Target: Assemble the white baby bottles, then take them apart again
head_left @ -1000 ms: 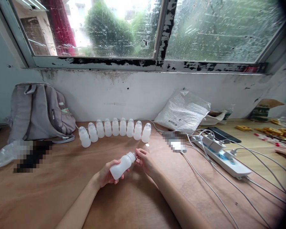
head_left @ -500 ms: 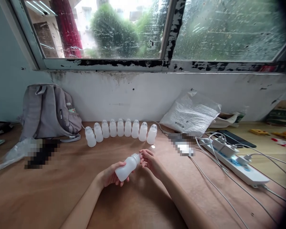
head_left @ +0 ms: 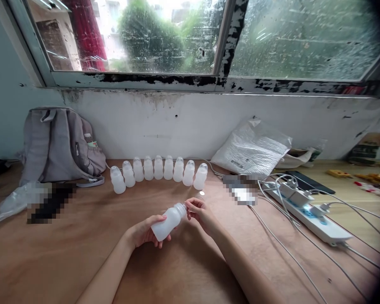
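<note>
The row of 9 clear-topped bottles [head_left: 158, 169] stands upright. In front of it, the left hand [head_left: 142, 233] grasps 1 white bottle [head_left: 165, 224] by its body, long axis slanting neck-up toward the right hand [head_left: 199, 212]. That hand's pinched fingertips meet the mouth; I cannot tell what they hold. Right of the row, the silvery bag's [head_left: 255, 145] small dark print is unreadable.

Free tabletop [head_left: 66, 249] left, bottles [head_left: 158, 169] ahead
</note>
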The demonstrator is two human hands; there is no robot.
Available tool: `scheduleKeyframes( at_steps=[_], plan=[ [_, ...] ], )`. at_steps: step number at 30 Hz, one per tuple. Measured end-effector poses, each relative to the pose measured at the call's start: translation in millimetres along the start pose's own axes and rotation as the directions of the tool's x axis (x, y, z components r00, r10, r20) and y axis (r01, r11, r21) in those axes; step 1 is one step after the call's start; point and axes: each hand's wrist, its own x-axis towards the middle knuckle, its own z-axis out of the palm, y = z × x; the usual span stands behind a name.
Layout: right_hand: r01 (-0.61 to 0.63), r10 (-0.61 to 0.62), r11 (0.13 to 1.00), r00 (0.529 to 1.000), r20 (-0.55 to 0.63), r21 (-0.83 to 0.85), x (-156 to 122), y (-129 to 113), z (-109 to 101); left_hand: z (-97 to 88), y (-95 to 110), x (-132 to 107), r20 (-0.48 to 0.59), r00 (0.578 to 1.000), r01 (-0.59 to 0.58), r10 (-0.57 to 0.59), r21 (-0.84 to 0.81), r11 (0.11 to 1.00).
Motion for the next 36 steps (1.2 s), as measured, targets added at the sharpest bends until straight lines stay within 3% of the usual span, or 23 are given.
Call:
scheduleKeyframes(
  at_steps=[8, 19, 36],
  plan=[
    [-0.021, 0.020, 0.998, 1.000, 0.021, 0.054, 0.8, 2.0, -1.6, 0.1, 0.2, -1.4, -0.028, 0.994, -0.101, 0.102, 0.024, 0.995],
    [-0.016, 0.013, 0.996, 0.999, 0.039, 0.089, -0.4, 0.4, -0.5, 4.4, 4.5, -8.2, -0.036, 0.998, -0.055, 0.053, -0.059, 0.997],
    [0.073, -0.070, 0.988, 0.997, -0.030, 0.133, -1.2, -2.1, 2.5, 1.2, 2.3, -3.7, -0.008, 0.999, -0.042, 0.041, -0.026, 0.999]
  ],
)
